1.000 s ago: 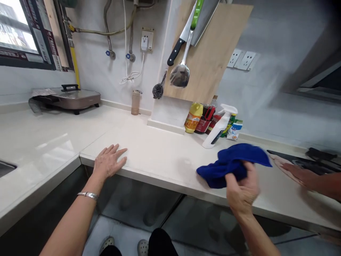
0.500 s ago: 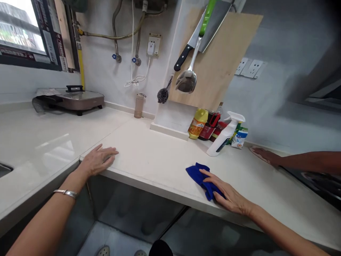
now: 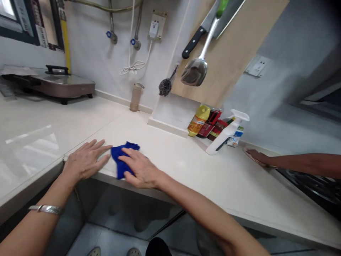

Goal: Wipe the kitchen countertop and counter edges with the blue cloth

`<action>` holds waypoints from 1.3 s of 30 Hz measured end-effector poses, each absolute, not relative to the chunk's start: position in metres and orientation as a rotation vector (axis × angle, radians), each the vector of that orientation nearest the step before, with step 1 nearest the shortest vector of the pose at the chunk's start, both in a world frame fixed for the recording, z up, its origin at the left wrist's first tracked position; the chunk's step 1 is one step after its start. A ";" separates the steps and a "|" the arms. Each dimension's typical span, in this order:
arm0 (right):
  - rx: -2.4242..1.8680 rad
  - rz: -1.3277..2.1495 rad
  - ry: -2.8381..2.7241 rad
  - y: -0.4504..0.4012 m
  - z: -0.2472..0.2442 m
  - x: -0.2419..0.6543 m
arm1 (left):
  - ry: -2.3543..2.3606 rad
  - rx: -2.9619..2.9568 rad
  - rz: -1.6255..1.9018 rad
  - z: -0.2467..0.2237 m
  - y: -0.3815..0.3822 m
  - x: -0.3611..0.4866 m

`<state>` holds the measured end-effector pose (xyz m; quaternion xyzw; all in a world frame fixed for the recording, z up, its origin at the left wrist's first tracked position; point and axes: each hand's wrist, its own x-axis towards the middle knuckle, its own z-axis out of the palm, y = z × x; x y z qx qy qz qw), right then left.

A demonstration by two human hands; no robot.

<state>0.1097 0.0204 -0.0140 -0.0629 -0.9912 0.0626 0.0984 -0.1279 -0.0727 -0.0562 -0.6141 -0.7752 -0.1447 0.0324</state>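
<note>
Head view, one frame. I note the blue cloth point(image 3: 123, 159) lying on the white counter point(image 3: 170, 163), close to the front edge and just at the inner corner where the two runs of counter meet.

Right hand point(image 3: 140, 170): flat on the cloth, palm down, fingers spread and pointing left and away from me. It presses rather than grips; I see no fold of cloth pinched between the fingers. The cloth shows only past the fingertips and under the thumb side, so the hand covers its right part.

Left hand point(image 3: 84, 161): open, palm down on the counter edge, holding nothing. Its fingertips point right and come just beside the cloth's left margin; I cannot tell whether they touch it.

Key relation: the cloth sits between the two hands, with the right hand on top of it and the left one beside it. The visible patch runs front to back, roughly across the counter edge. The right forearm crosses from lower right, so the open counter lies to the right of the cloth.

Also noted: another person's hand point(image 3: 256, 156) flat on the counter far right, well apart, beyond the spray bottle point(image 3: 226, 133).
</note>
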 end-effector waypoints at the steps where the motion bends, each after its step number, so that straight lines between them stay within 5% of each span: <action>1: -0.222 0.168 -2.920 0.016 -0.016 0.089 | -2.383 -1.893 -0.454 -0.059 -0.072 -0.131; 10: -0.395 0.175 -2.830 -0.005 -0.019 0.060 | -2.341 -1.931 -0.522 -0.069 -0.064 -0.154; 17: -0.296 0.294 -2.724 0.014 -0.014 0.199 | -2.340 -2.061 -0.308 -0.041 -0.099 -0.149; 26: -0.494 0.364 -2.740 0.040 -0.015 0.364 | -2.628 -1.590 -0.121 -0.044 -0.240 -0.214; 39: -0.337 0.304 -2.778 0.034 -0.028 0.271 | -2.749 -1.460 -0.099 -0.045 -0.262 -0.186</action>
